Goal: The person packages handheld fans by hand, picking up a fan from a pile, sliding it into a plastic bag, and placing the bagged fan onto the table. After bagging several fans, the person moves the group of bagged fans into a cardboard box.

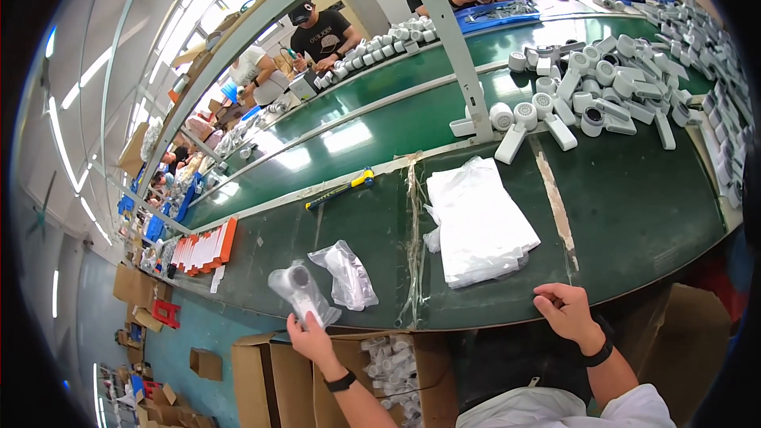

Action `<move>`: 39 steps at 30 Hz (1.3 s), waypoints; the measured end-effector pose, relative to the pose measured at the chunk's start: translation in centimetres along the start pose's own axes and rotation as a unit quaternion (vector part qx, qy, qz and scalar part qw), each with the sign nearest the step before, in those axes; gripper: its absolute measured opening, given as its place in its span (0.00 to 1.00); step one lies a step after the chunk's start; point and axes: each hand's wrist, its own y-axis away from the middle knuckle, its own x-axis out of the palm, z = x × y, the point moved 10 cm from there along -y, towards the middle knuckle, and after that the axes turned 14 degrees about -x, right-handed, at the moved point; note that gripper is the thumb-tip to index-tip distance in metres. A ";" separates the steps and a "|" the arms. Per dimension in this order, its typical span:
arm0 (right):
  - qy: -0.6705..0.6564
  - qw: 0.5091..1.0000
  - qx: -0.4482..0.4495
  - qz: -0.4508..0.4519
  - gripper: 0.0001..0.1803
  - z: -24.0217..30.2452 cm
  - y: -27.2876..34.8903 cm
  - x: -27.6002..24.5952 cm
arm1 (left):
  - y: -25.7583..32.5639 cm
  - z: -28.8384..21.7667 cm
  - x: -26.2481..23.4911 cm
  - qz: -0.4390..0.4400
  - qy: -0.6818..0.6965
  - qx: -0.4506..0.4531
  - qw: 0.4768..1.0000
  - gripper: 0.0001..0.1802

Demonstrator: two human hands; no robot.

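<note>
Bagged white device [300,292] on green conveyor belt [634,198], crowded factory assembly line.

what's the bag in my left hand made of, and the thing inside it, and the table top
Bag in the left hand: thin clear plastic film, by its crinkles and glare. Device inside: apparently hard white plastic, smooth, with a dark round face. Table top: green, glossy, probably rubbery sheet; it mirrors the ceiling lights.

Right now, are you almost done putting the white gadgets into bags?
Not nearly. One bagged gadget lies finished, and more fill the cardboard box. My left hand holds another bagged one; my right hand rests empty. A big pile of loose gadgets and a stack of bags remain.
</note>
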 end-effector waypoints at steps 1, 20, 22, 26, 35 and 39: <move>-0.001 1.000 0.007 -0.003 0.08 -0.2 0.1 -0.2 | 0.2 -0.6 1.1 -0.009 -0.042 0.024 0.999 0.26; 0.061 0.997 0.020 0.047 0.20 4.9 -7.1 -5.8 | 21.7 -12.0 13.2 0.425 0.138 0.106 0.888 0.07; 0.067 0.996 0.054 -0.001 0.22 4.5 -10.5 -7.3 | 21.4 -10.7 14.1 0.412 0.137 0.125 0.892 0.08; 0.288 0.950 0.115 -0.032 0.34 -0.1 -17.6 -10.1 | 21.4 -10.0 14.3 0.384 0.176 0.081 0.903 0.07; 0.488 0.860 0.146 -0.012 0.38 -12.5 -24.2 -10.5 | 21.4 -10.9 14.0 0.362 0.124 0.143 0.913 0.07; 0.469 0.875 0.088 -0.081 0.24 -13.0 -24.7 -11.4 | 21.4 -11.3 14.0 0.357 0.133 0.145 0.913 0.07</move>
